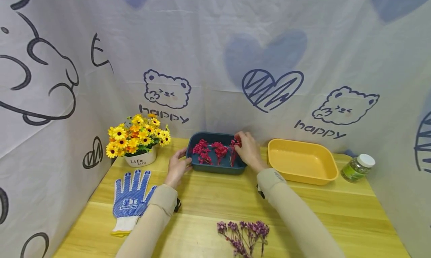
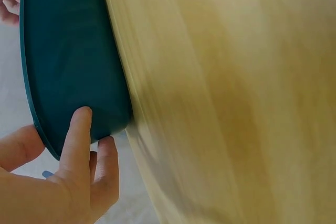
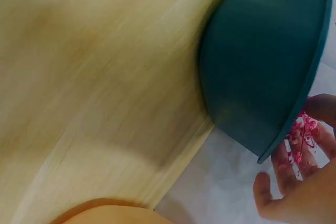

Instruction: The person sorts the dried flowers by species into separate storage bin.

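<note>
A dark teal tray (image 1: 219, 169) stands on the table by the back curtain, with sprigs of red dried flowers (image 1: 219, 149) spread inside. My left hand (image 1: 177, 167) grips its left end. In the left wrist view the thumb is at the rim and the index finger lies on the outer wall. At the tray's right end, my right hand (image 1: 248, 150) holds a red flower sprig (image 1: 233, 156) between thumb and fingers. The right wrist view shows red blossoms (image 3: 302, 135) among those fingers, partly hidden by the tray wall.
Right of the teal tray are a yellow tray (image 1: 303, 160) and a white-lidded jar (image 1: 357, 168). Potted yellow flowers (image 1: 138, 138) stand at the left, behind a blue and white glove (image 1: 131, 198). Purple dried flowers (image 1: 245, 235) lie at the front between the forearms.
</note>
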